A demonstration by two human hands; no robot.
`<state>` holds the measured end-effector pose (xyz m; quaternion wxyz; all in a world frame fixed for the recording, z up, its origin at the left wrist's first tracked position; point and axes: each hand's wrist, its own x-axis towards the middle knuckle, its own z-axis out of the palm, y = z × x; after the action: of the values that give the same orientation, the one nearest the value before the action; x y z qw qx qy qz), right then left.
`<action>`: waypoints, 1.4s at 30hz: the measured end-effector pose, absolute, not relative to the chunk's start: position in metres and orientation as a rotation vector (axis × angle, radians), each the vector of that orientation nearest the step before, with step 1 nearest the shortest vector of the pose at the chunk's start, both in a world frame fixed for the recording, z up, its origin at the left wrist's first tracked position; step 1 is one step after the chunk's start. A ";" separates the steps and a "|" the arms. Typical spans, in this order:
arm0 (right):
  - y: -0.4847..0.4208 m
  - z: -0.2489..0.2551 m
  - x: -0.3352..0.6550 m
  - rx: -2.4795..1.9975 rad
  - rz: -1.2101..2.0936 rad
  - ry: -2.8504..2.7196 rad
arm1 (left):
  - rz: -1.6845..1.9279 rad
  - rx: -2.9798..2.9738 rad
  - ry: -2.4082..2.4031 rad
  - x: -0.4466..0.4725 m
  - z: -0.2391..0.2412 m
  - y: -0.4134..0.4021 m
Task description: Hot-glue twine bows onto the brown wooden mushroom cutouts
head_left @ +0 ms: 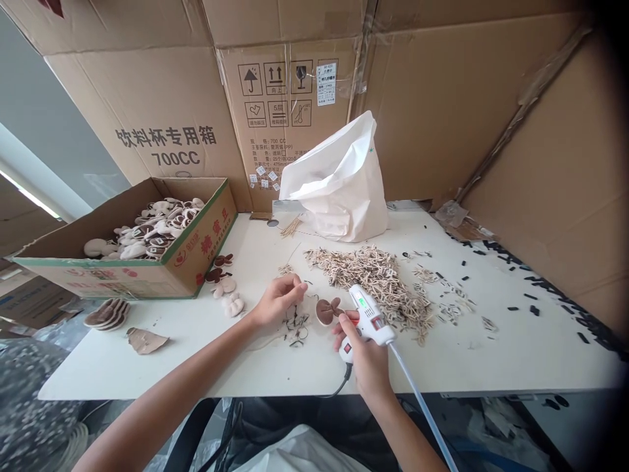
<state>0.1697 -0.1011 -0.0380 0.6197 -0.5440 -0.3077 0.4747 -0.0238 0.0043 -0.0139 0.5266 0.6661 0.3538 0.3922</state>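
My right hand is wrapped round a white hot glue gun, with a glue stick trailing from its back end. At the same hand's fingertips is a small brown fabric piece with rounded lobes, seemingly pinched there. To the left, my left hand hovers over the table with its fingers drawn together; whatever is in them is too small to make out. Dark thin scraps lie just below it. Beyond both hands spreads a heap of small beige strip-like pieces.
An open carton at left holds many plush pieces. Several brown and cream pieces lie beside it. A stack of padded shapes and a cardboard scrap sit nearer. A white bag stands behind; black bits lie right.
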 end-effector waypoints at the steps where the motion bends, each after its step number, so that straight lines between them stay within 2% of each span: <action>1: -0.101 -0.038 0.170 -1.252 1.097 -0.708 | 0.945 1.580 0.821 -0.024 -0.014 0.005; 5: -0.101 -0.041 0.170 -1.248 1.115 -0.730 | 0.937 1.607 0.740 -0.024 -0.011 0.003; 11: -0.103 -0.040 0.170 -1.267 1.138 -0.841 | 0.588 1.766 0.635 -0.024 -0.006 -0.003; 14: -0.104 -0.038 0.170 -1.263 1.130 -0.862 | 0.526 1.735 0.623 -0.023 -0.008 -0.004; 23: -0.103 -0.040 0.172 -1.217 1.060 -0.915 | 0.785 1.430 0.733 -0.023 -0.015 0.006; 42: -0.109 -0.039 0.172 -1.367 1.160 -1.088 | 0.852 1.513 0.820 -0.024 -0.019 0.010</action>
<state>0.1716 -0.1094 -0.0393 0.4988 -0.5650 -0.4494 0.4796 -0.0245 0.0100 -0.0194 0.5736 0.6455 0.3497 0.3634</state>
